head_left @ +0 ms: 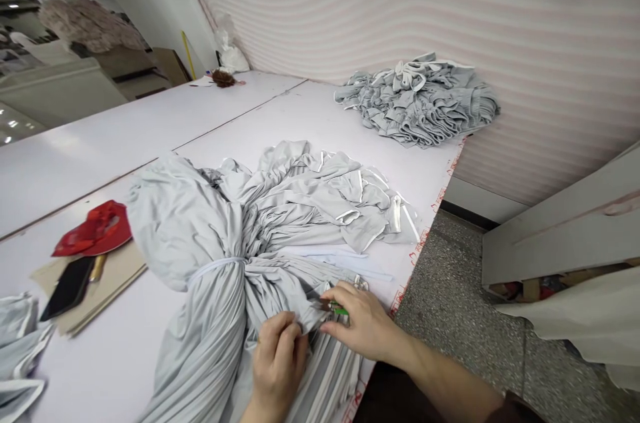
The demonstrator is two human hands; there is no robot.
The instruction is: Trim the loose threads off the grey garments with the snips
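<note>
My left hand point(280, 358) is closed, pinching a fold of light grey fabric near the table's front edge. Just to its right, my right hand point(365, 323) grips small thread snips point(339, 308) with a green handle, their blades pointing at the pinched cloth. The bundle of light grey garments point(200, 223) lies spread over the table, gathered by a pale cloth tie point(216, 266). White-trimmed garment pieces point(365, 196) fan out at its far right. Under my hands, stacked grey fabric with white edges point(330, 376) reaches the table edge.
A heap of grey garments point(425, 103) sits at the far right corner. On the left are a red cap point(97, 230), a phone point(69, 286) and brown cardboard point(110, 293). The white table point(165, 330) ends on the right above a speckled floor point(460, 276).
</note>
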